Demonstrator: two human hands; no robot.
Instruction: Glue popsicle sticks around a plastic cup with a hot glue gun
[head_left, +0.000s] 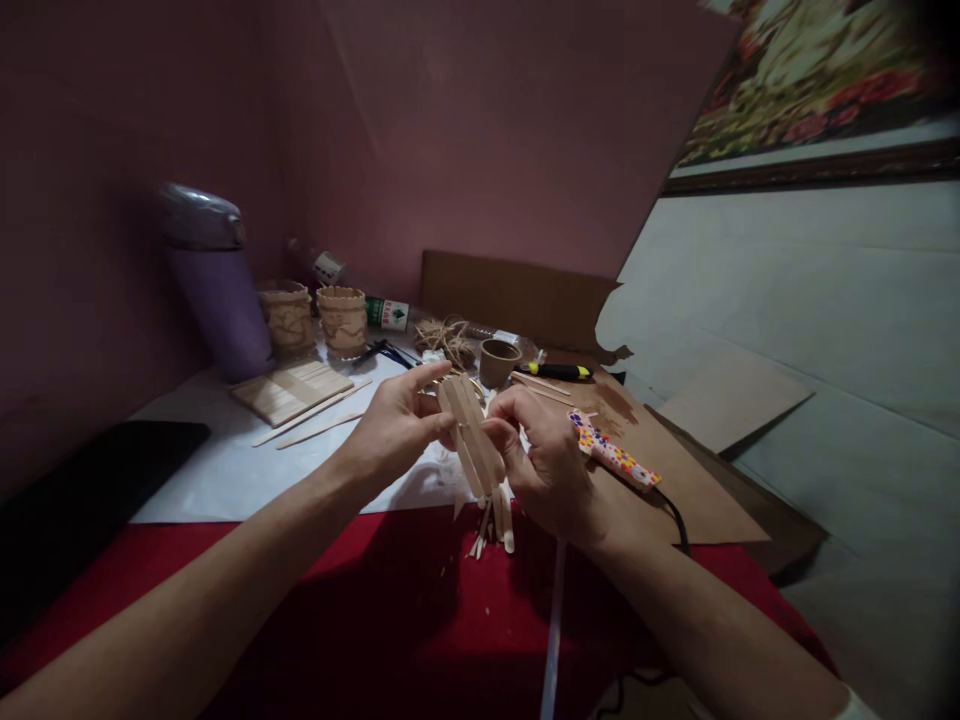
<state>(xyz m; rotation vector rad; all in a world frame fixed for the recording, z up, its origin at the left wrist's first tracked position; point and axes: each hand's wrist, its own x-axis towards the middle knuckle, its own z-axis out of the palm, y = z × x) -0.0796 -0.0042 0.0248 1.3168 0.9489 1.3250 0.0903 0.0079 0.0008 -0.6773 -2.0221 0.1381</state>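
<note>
Left hand [405, 418] and right hand [546, 462] pinching the craft-stick panel [472, 440], apparently aligning it, and next likely calls for steady pressure

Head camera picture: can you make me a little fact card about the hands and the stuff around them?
Left hand: holds stick panel
Right hand: fingers at panel's right edge; grip unclear
Stick stack: on white sheet, left of both hands
Flowery glue gun: on brown cardboard, right of both hands
Patterned cups: two, beside purple bottle
Red cloth: under the forearms
</note>
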